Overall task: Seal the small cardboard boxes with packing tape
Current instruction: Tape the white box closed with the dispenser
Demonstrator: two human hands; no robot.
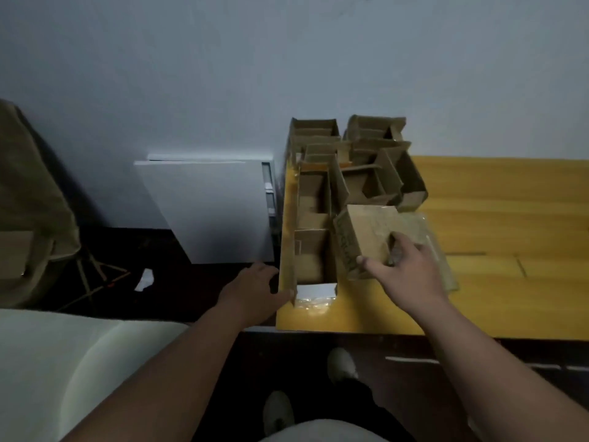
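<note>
Several small open cardboard boxes (366, 173) stand clustered at the left end of a yellow table (510, 218). My right hand (404, 269) grips one closed small box (363, 237) near the table's front, thumb on its left side and fingers curled over its top edge. My left hand (255, 288) holds the outer side of an open box (310, 250) at the table's left edge, its fingers hidden behind the cardboard. No packing tape roll is visible.
A clear plastic sheet (443, 250) lies under the held box. A white panel (207, 208) leans against the wall left of the table. A pale cushion (63, 362) sits at the lower left. My shoes (342, 365) show on the dark floor.
</note>
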